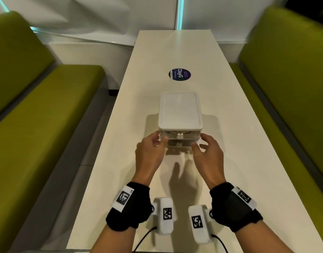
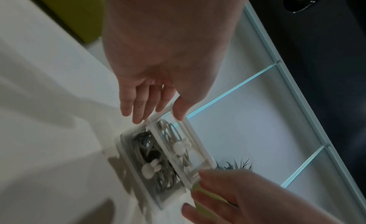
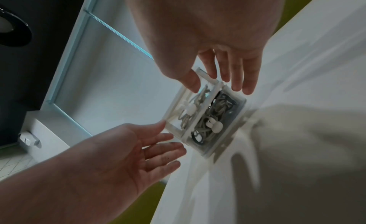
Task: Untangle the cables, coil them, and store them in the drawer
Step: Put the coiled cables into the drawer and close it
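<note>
A small white two-drawer box (image 1: 180, 110) stands mid-table with both drawers pushed in. Through the clear fronts, pale coiled cables (image 2: 168, 133) fill the upper drawer and grey and black cables (image 3: 215, 107) fill the lower one. Each front carries a white knob (image 1: 180, 135). My left hand (image 1: 159, 143) is at the box's front left corner, fingers straight, with its thumb (image 2: 179, 113) on the upper front edge. Opposite it, my right hand (image 1: 200, 146) is at the front right corner, fingers straight, its thumb (image 3: 192, 85) over the upper drawer front. Neither hand curls round anything.
The long white table (image 1: 239, 143) has a round dark sticker (image 1: 179, 74) beyond the box. Green benches (image 1: 38, 110) run along both long sides. A white wall closes the far end. Shadows of my hands fall on the table in front of the box.
</note>
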Demonstrator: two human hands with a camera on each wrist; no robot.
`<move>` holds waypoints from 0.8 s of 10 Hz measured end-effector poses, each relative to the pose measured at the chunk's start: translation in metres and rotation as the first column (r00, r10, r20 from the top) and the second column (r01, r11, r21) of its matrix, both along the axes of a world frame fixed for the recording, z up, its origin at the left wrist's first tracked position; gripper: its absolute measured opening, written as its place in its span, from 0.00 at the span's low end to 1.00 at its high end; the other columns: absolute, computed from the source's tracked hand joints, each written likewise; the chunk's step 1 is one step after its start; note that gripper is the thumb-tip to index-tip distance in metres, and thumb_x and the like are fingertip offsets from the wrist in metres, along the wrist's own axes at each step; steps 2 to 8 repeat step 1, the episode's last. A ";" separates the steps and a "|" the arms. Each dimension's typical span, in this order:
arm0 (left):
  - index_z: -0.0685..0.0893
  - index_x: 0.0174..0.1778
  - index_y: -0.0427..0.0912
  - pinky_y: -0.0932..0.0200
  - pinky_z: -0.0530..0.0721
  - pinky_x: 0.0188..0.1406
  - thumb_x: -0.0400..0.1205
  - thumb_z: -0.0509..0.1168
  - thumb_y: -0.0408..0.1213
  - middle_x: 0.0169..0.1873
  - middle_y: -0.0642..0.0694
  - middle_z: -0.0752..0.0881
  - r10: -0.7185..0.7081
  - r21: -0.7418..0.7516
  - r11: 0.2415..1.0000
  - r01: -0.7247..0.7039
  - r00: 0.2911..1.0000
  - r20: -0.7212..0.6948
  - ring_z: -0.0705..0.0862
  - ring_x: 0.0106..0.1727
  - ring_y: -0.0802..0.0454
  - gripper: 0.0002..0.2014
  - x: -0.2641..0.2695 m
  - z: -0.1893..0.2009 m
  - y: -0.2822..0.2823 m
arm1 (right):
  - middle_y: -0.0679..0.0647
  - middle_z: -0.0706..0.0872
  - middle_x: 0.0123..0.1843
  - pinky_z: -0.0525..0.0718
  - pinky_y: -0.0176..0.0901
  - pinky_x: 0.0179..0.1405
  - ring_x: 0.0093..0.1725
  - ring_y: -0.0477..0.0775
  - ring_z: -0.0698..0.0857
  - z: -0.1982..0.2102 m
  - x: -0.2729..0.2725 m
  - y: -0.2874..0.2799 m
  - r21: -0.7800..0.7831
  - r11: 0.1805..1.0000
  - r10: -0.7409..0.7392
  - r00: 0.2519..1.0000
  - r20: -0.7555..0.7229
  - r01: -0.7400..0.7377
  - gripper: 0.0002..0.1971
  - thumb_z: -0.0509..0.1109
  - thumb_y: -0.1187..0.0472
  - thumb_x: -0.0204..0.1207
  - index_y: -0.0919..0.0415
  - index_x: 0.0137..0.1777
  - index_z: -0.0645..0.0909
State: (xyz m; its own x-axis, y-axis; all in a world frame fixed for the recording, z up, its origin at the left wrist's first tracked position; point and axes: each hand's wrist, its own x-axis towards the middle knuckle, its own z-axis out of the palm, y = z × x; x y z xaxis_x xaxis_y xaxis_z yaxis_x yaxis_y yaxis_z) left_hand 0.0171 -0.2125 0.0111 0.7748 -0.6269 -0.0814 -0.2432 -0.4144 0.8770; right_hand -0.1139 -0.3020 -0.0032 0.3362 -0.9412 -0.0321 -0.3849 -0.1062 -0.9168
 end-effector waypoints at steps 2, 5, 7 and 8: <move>0.88 0.61 0.49 0.52 0.80 0.64 0.82 0.65 0.49 0.56 0.50 0.90 0.045 0.077 0.995 -0.058 0.986 0.158 0.86 0.61 0.49 0.15 0.000 0.017 0.002 | 0.50 0.80 0.60 0.81 0.47 0.58 0.56 0.51 0.83 0.018 -0.002 0.002 -0.132 0.991 -0.002 1.000 -0.030 -0.002 0.13 0.68 0.60 0.78 0.55 0.62 0.79; 0.88 0.61 0.49 0.52 0.80 0.64 0.82 0.65 0.49 0.56 0.50 0.90 0.045 0.077 0.995 -0.058 0.986 0.158 0.86 0.61 0.49 0.15 0.000 0.017 0.002 | 0.50 0.80 0.60 0.81 0.47 0.58 0.56 0.51 0.83 0.018 -0.002 0.002 -0.132 0.991 -0.002 1.000 -0.030 -0.002 0.13 0.68 0.60 0.78 0.55 0.62 0.79; 0.88 0.61 0.49 0.52 0.80 0.64 0.82 0.65 0.49 0.56 0.50 0.90 0.045 0.077 0.995 -0.058 0.986 0.158 0.86 0.61 0.49 0.15 0.000 0.017 0.002 | 0.50 0.80 0.60 0.81 0.47 0.58 0.56 0.51 0.83 0.018 -0.002 0.002 -0.132 0.991 -0.002 1.000 -0.030 -0.002 0.13 0.68 0.60 0.78 0.55 0.62 0.79; 0.88 0.61 0.49 0.52 0.80 0.64 0.82 0.65 0.49 0.56 0.50 0.90 0.045 0.077 0.995 -0.058 0.986 0.158 0.86 0.61 0.49 0.15 0.000 0.017 0.002 | 0.50 0.80 0.60 0.81 0.47 0.58 0.56 0.51 0.83 0.018 -0.002 0.002 -0.132 0.991 -0.002 1.000 -0.030 -0.002 0.13 0.68 0.60 0.78 0.55 0.62 0.79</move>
